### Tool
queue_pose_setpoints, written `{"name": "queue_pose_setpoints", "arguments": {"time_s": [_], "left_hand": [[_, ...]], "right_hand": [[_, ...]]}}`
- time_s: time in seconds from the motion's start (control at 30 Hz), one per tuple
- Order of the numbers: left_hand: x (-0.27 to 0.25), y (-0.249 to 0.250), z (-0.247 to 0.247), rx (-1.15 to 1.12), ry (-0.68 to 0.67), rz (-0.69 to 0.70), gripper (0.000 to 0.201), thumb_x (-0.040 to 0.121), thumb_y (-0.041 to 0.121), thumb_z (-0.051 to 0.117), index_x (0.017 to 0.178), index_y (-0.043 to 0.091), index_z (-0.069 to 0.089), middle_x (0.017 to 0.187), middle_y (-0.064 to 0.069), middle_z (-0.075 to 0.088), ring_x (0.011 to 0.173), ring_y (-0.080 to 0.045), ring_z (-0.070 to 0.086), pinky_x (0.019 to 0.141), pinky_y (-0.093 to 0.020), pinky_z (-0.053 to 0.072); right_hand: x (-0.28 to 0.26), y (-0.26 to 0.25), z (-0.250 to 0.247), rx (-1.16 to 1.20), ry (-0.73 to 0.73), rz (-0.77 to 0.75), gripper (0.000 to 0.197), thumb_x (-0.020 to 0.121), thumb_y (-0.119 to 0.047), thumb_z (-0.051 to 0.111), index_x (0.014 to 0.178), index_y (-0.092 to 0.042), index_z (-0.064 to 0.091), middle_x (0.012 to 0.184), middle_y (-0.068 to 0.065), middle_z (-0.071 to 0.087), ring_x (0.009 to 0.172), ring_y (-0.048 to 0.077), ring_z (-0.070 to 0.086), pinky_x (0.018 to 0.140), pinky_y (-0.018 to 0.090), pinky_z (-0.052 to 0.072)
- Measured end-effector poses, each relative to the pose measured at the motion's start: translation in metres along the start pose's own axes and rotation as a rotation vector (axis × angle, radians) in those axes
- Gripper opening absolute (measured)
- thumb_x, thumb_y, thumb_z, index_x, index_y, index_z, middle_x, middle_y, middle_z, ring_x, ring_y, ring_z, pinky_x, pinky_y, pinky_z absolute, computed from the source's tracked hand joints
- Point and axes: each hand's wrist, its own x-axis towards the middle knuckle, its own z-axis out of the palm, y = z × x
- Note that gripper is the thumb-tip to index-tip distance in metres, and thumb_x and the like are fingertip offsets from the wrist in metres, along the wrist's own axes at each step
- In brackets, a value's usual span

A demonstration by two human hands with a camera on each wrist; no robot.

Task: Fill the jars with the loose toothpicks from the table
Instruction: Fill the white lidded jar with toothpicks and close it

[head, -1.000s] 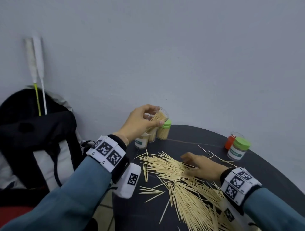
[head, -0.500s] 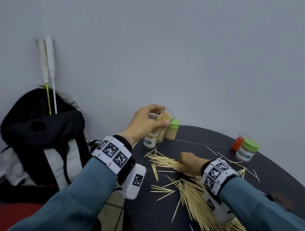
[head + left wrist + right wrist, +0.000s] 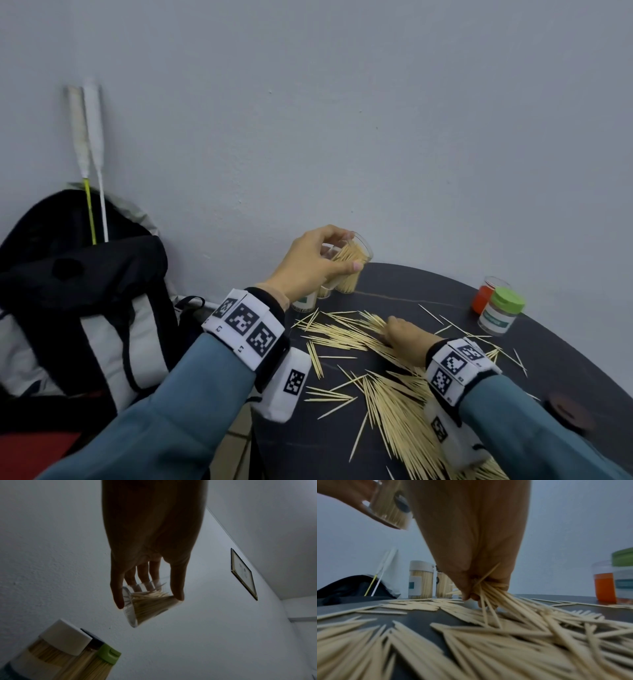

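Now gathering step: bunch of toothpicks pinched by right hand on table. Open jar gripped, tilted, by left hand. Next: bunch to be lifted, aligned, fed into jar mouth.

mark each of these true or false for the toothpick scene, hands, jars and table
1. The left hand holds an open jar partly filled with toothpicks, lifted off the table. True.
2. The right hand lies flat and holds nothing. False: its fingers are curled round a bunch of loose toothpicks on the table.
3. The green-lidded jar at the right stands upright with its lid on. True.
4. The table has been cleared of toothpicks. False: a large scattered pile lies there.
5. A backpack sits left of the table. True.
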Motion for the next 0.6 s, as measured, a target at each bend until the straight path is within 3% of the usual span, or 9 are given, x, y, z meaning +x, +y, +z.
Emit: {"name": "queue_pose_setpoints", "arguments": {"time_s": [0.1,0.17,0.23,0.33,0.47,0.53,0.6], "left_hand": [[0.0,0.001,0.002,0.005,-0.015,-0.006,0.048,0.078,0.017,0.075,0.122,0.015,0.057,0.114,-0.001,0.06,0.107,-0.018,0.057,0.072,-0.017,0.048],[0.0,0.002,0.004,0.003,-0.021,-0.002,0.048,0.079,0.017,0.074,0.123,0.016,0.056,0.117,-0.003,0.06,0.109,-0.018,0.057,0.071,-0.017,0.049],[0.002,0.003,0.008,0.003,-0.03,0.003,0.047,0.079,0.018,0.074,0.122,0.017,0.056,0.117,-0.003,0.059,0.108,-0.017,0.056,0.069,-0.016,0.049],[0.005,0.002,0.016,-0.001,-0.043,-0.001,0.046,0.077,0.019,0.076,0.118,0.019,0.058,0.112,0.0,0.06,0.107,-0.017,0.058,0.075,-0.016,0.049],[0.01,0.001,0.028,0.006,-0.069,-0.025,0.045,0.074,0.02,0.078,0.114,0.022,0.059,0.11,0.001,0.061,0.109,-0.022,0.059,0.095,-0.035,0.049],[0.011,0.003,0.034,0.015,-0.096,-0.028,0.046,0.075,0.021,0.077,0.118,0.021,0.058,0.114,0.001,0.06,0.11,-0.02,0.058,0.087,-0.033,0.052],[0.01,0.005,0.041,0.031,-0.119,-0.02,0.049,0.077,0.022,0.076,0.121,0.019,0.057,0.114,0.004,0.059,0.107,-0.015,0.056,0.074,-0.023,0.048]], "right_hand": [[-0.005,0.007,-0.004,0.081,-0.004,-0.03,0.019,0.101,-0.011,0.032,0.116,-0.001,0.037,0.124,0.019,0.051,0.109,0.025,0.05,0.087,0.03,0.036],[-0.005,0.015,-0.006,0.216,0.024,-0.058,0.008,0.101,-0.014,0.031,0.101,-0.006,0.032,0.097,0.011,0.054,0.085,0.018,0.049,0.076,0.027,0.037],[-0.002,0.023,-0.008,0.389,0.06,-0.064,0.013,0.101,-0.017,0.032,0.094,-0.007,0.034,0.078,0.002,0.048,0.069,0.011,0.045,0.064,0.022,0.039],[0.001,0.036,-0.01,0.532,0.111,-0.091,0.019,0.101,-0.021,0.035,0.084,-0.017,0.039,0.074,-0.001,0.047,0.064,0.008,0.044,0.059,0.019,0.038],[-0.001,0.049,-0.011,0.671,0.139,-0.101,0.023,0.101,-0.022,0.035,0.08,-0.019,0.045,0.07,-0.001,0.045,0.062,0.008,0.043,0.06,0.02,0.038],[-0.002,0.055,-0.01,0.753,0.172,-0.101,0.025,0.101,-0.021,0.034,0.078,-0.016,0.042,0.069,-0.001,0.044,0.062,0.01,0.042,0.062,0.022,0.037],[-0.002,0.06,-0.008,0.904,0.2,-0.089,0.026,0.102,-0.019,0.032,0.078,-0.015,0.04,0.069,0.001,0.043,0.06,0.011,0.042,0.06,0.022,0.037]]}}
